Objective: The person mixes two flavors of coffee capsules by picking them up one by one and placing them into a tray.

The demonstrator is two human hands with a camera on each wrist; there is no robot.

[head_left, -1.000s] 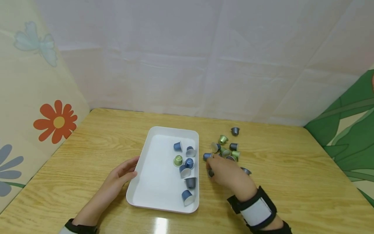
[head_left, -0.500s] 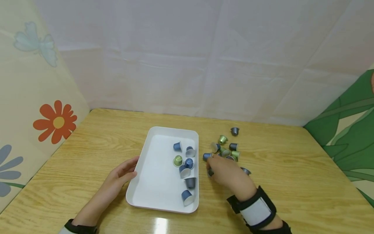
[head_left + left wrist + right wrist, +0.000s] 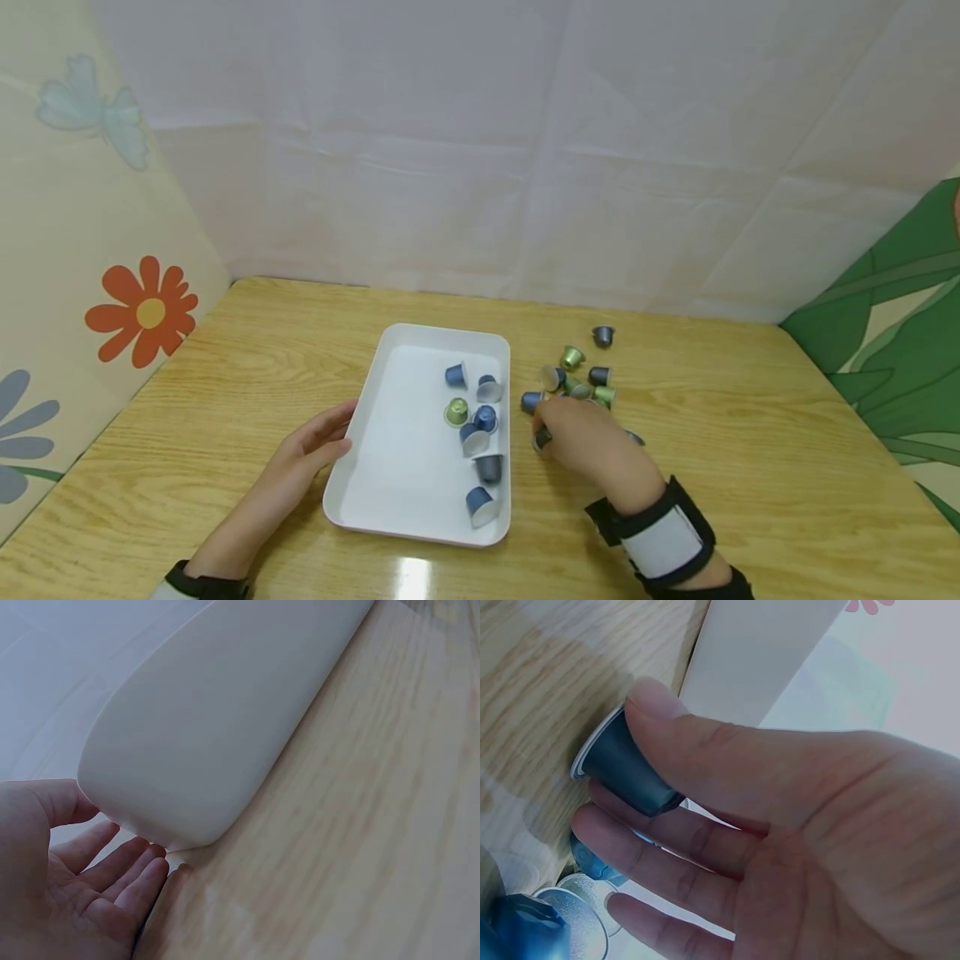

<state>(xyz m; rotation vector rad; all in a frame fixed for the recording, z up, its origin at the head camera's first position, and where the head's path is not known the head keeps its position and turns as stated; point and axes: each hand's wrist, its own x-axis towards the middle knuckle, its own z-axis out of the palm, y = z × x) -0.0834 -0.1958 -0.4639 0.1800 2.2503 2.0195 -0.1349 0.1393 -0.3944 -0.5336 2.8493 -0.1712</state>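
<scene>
My right hand (image 3: pixel 588 446) is low over the table, at the near side of a loose group of coffee capsules. Its thumb and fingers pinch a dark coffee capsule (image 3: pixel 626 769), whose silver rim faces the wood in the right wrist view. On the left, my left hand (image 3: pixel 307 450) rests at the long side of a white tray (image 3: pixel 397 475), fingers loosely extended. The left wrist view has its fingertips right at the tray's outer wall (image 3: pixel 202 735). Inside the tray, mostly along its right side, lie several capsules, among them a green one (image 3: pixel 457 412) and a grey one (image 3: pixel 489 468).
Beyond and beside the right hand are several more capsules, including a blue one (image 3: pixel 532 402), a green one (image 3: pixel 572 357) and a dark one (image 3: pixel 603 336) farthest back. A capsule (image 3: pixel 634 437) is partly hidden behind the wrist. White cloth (image 3: pixel 525 167) hangs behind the wooden table (image 3: pixel 750 433).
My right hand has shifted very slightly, now covering more of the capsules next to it, with the dark capsule between thumb and fingers. The left hand and the tray have stayed put.
</scene>
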